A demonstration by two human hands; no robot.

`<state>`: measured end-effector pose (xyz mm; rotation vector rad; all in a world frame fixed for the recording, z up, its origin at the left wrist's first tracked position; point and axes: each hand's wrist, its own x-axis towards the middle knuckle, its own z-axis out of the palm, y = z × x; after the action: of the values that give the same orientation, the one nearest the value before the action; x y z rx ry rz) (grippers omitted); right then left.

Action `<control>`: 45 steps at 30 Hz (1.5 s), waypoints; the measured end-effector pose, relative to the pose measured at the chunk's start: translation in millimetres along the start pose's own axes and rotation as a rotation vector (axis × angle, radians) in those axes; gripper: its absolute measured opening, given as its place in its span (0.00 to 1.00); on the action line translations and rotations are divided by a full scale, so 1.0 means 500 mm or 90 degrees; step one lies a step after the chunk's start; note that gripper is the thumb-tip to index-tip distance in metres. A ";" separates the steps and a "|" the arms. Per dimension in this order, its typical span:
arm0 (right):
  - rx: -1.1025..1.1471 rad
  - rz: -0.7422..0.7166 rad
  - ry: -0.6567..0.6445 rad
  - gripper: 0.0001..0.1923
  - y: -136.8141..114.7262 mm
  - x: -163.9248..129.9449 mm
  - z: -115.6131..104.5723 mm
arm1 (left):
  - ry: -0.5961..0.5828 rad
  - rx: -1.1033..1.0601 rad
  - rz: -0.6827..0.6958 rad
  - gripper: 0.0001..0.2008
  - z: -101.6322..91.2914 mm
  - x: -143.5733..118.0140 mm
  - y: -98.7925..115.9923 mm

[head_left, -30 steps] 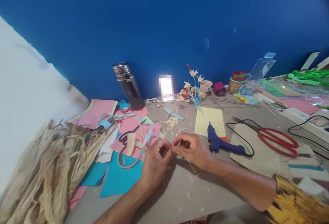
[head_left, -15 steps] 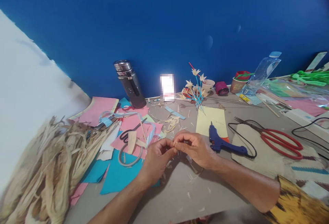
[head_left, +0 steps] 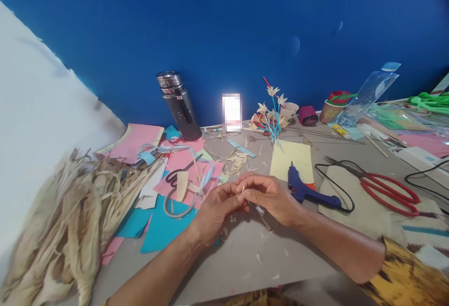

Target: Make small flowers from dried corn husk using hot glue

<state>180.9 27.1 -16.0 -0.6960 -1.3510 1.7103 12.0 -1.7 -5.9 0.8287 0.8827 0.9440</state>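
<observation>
My left hand [head_left: 220,207] and my right hand [head_left: 268,197] meet above the middle of the table, fingertips pinched together. Between them shows the tip of a small pale piece [head_left: 243,189], like a bit of dried husk; most of it is hidden by the fingers. Right of my right hand lies a blue glue gun [head_left: 308,191], its nozzle over a yellow paper sheet [head_left: 291,156]. Pale husk scraps [head_left: 236,162] are scattered just beyond my hands. Farther back stand husk flowers [head_left: 271,91] on blue stems.
Dried husks [head_left: 70,231] heap at the left, beside pink and teal paper [head_left: 164,231] with dark-handled scissors [head_left: 171,177] and a grey ring [head_left: 180,214]. A thermos [head_left: 180,107] leans near the wall. Red-handled scissors [head_left: 389,191] rest on cloth at right, near a plastic bottle [head_left: 372,93].
My view has shifted slightly, so the table things sit a little higher and further right. Both hands stay together; the pale tip shows more clearly between the fingers.
</observation>
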 end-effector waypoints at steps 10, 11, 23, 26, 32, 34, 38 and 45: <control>0.096 0.034 -0.043 0.15 0.007 0.000 -0.006 | -0.039 0.000 -0.044 0.15 -0.006 0.000 0.003; 0.095 0.033 -0.055 0.16 0.007 -0.001 -0.007 | -0.051 -0.002 -0.044 0.15 -0.006 0.000 0.003; -0.145 -0.050 -0.024 0.15 -0.003 0.000 -0.016 | 0.028 0.037 0.003 0.15 -0.005 0.000 -0.002; -0.152 -0.054 -0.020 0.14 0.000 0.000 -0.016 | 0.026 0.068 0.005 0.14 -0.006 -0.001 0.001; -0.147 -0.065 0.006 0.12 -0.005 0.000 -0.012 | 0.054 0.145 0.032 0.09 -0.006 -0.003 0.013; -0.131 -0.053 0.022 0.13 -0.007 0.001 -0.012 | 0.065 0.137 0.032 0.09 -0.005 -0.002 0.015; -0.035 -0.001 0.116 0.17 -0.015 0.011 -0.022 | 0.097 0.057 0.052 0.13 -0.009 0.001 0.016; 0.068 -0.107 0.245 0.15 -0.092 0.026 -0.078 | 0.138 -0.009 0.120 0.15 -0.021 0.009 0.023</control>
<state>218.6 61.7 18.4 -0.7804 -1.0117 1.4172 0.5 8.7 -1.1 0.8178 0.9950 1.2204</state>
